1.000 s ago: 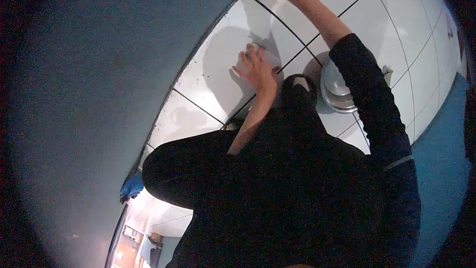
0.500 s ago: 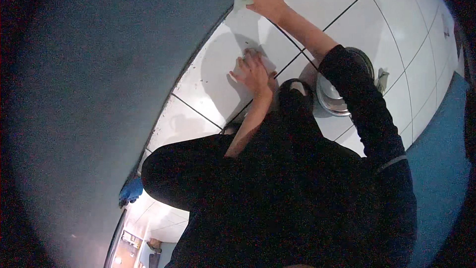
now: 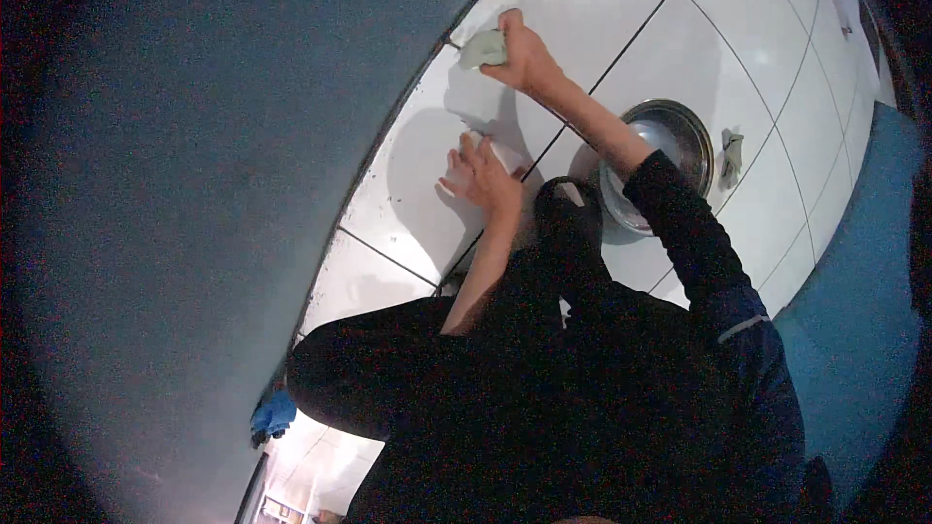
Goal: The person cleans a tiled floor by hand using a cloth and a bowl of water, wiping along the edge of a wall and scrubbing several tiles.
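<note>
My right hand (image 3: 520, 56) grips a pale green pad or cloth (image 3: 482, 49) on the white floor tiles (image 3: 625, 17), beside the base of the grey wall (image 3: 243, 116). My left hand (image 3: 478, 175) is spread with fingers apart, lower down; whether it rests on bare tile or on something whitish under its fingers I cannot tell. A round steel bowl (image 3: 680, 141) stands by my right forearm, partly hidden by it. A small greyish crumpled item (image 3: 733, 157) lies just right of the bowl.
My bent black-clothed legs and a dark shoe (image 3: 568, 199) fill the lower middle. A blue bundle (image 3: 272, 412) lies by the wall at lower left. A blue surface (image 3: 845, 223) borders the tiles at right. Dark marks run along the wall's base.
My right hand, with the green pad, has moved down and left along the tiles near the wall. My left hand stays spread, slightly lower in view, and more of the bowl shows.
</note>
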Demonstrator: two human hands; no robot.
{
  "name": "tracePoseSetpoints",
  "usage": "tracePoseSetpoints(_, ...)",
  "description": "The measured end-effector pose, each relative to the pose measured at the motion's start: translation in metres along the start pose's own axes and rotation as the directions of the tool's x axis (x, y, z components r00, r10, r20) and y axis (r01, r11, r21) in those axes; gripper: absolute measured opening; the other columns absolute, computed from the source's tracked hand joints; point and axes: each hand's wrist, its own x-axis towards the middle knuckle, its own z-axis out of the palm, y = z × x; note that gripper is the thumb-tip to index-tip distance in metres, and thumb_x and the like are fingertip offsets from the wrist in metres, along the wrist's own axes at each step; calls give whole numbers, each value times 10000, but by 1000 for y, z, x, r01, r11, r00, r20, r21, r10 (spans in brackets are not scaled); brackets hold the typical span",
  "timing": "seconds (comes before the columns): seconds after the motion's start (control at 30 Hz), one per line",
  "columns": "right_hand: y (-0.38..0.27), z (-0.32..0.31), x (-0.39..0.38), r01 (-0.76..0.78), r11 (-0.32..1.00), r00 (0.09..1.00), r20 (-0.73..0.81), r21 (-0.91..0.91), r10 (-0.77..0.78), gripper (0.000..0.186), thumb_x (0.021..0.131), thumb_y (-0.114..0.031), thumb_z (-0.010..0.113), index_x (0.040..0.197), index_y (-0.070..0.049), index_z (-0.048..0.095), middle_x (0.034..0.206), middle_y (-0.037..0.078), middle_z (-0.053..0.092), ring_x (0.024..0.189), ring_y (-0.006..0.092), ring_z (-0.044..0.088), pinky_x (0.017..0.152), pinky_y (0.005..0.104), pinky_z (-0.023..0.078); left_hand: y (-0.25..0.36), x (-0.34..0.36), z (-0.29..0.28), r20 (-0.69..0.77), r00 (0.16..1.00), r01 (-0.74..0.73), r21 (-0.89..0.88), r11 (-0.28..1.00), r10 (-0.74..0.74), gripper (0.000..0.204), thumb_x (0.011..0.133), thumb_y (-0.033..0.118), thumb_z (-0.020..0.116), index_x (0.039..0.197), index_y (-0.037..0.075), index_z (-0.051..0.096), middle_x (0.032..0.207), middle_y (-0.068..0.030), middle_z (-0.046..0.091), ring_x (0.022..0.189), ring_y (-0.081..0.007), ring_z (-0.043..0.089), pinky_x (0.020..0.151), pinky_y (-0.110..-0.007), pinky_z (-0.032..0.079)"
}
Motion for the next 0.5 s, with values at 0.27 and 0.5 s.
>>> tracePoseSetpoints(0.27,64,-68,69,-62,987,979,-200,-148,31,721,625,-201,791,1115,32,316,796,233,577,830,411,590,661,449,488,0,1,-13,64,997,-34,21,999,33,735,626,338,808,1250,208,442,1428,-61,299,1327,-343,243,976,-715,149)
tracePoseSetpoints(0.5,84,-56,113,71,954,966,-219,-292,-139,726,580,-102,812,1065,51,293,763,238,559,727,434,585,570,464,476,2,2,-11,102,994,-28,40,999,23,768,618,317,817,1270,198,429,1431,-67,292,1320,-357,246,969,-715,154)
